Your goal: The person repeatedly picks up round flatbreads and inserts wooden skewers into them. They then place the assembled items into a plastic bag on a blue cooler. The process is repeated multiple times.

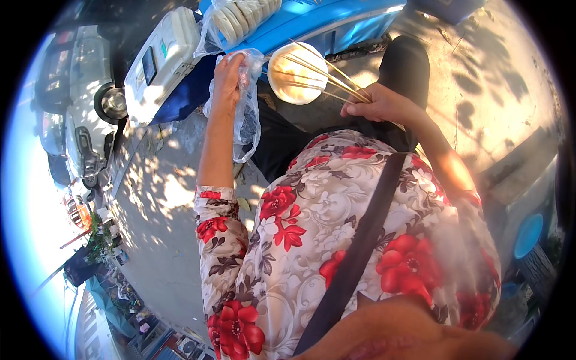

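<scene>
My left hand (228, 78) is closed on the top of a clear plastic bag (248, 129), which hangs down beside my forearm. Several thin bamboo skewers (343, 78) are gripped at one end in my right hand (387, 105), and they fan out to the left. Their far ends cross over a round pale disc (293, 96), which looks like a flatbread. I cannot tell whether the skewers pierce it or only lie across it. Beyond my left hand, a row of similar pale rounds (243, 18) sits in another clear bag on a blue surface.
A blue container or stand (342, 27) is just ahead. On its left stands a white box (162, 63) with a small dark panel. A parked car (78, 108) is farther left. At the right, a blue round basin (528, 236) is near a wall.
</scene>
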{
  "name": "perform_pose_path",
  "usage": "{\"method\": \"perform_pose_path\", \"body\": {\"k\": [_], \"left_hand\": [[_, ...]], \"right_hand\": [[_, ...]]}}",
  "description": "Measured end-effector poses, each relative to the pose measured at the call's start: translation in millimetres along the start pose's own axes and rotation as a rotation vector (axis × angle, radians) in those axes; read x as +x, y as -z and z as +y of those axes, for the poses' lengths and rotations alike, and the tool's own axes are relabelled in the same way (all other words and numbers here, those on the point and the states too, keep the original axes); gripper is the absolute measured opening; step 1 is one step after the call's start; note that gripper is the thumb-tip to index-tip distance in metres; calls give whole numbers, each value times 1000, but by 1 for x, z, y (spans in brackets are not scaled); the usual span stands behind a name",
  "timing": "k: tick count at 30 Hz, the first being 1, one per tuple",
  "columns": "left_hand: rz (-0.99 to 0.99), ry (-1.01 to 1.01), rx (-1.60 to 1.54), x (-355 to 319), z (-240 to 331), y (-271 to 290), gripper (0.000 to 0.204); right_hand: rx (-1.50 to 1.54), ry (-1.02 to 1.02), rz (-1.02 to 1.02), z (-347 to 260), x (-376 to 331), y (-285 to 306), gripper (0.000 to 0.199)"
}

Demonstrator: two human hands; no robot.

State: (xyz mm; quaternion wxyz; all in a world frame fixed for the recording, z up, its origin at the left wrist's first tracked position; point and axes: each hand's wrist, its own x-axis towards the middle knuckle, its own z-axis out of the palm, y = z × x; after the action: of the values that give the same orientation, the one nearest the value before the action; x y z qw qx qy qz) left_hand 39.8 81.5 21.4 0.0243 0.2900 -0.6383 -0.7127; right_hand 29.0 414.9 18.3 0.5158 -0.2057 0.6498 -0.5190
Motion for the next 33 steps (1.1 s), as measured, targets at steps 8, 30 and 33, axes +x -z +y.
{"method": "perform_pose_path", "body": {"k": [8,30,33], "left_hand": [[15,-139,46,20,1,-4,14],[-544,81,-986,41,31,-58,15],[-589,23,-924,62,24,-76,20]], "right_hand": [[41,3,-171,-8,-6,-7,24],[175,255,433,10,36,-11,33],[183,334,570,12,33,3,33]]}}
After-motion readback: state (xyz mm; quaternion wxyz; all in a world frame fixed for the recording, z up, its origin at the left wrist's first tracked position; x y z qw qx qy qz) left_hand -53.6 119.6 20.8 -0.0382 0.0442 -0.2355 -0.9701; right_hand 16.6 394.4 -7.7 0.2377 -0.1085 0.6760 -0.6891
